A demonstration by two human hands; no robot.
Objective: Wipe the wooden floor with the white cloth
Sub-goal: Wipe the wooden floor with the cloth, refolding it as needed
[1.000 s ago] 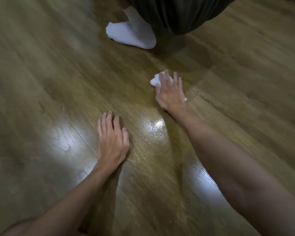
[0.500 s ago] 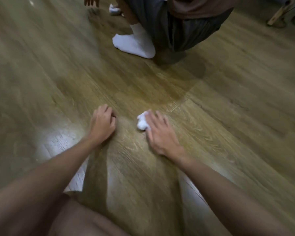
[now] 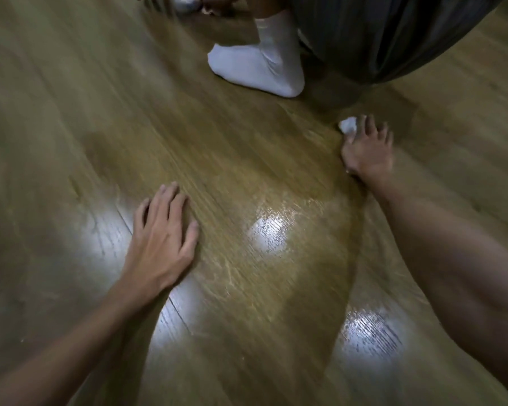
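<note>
Brown wood-grain floor (image 3: 247, 177) with white glare patches, white cloth (image 3: 347, 125), white sock (image 3: 255, 70), seemingly dark grey fabric (image 3: 393, 39).

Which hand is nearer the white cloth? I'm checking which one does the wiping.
Right. The right hand presses on the white cloth, which pokes out beyond its fingers. The left hand rests flat on the wooden floor, well apart from it.

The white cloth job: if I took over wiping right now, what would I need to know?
Right hand presses the white cloth flat on the wooden floor, far out near someone's white sock.
Left hand rests open on the floor, holding nothing.
Done: a damp, shiny patch between the hands.
Left: the floor around that patch looks dry.
</note>
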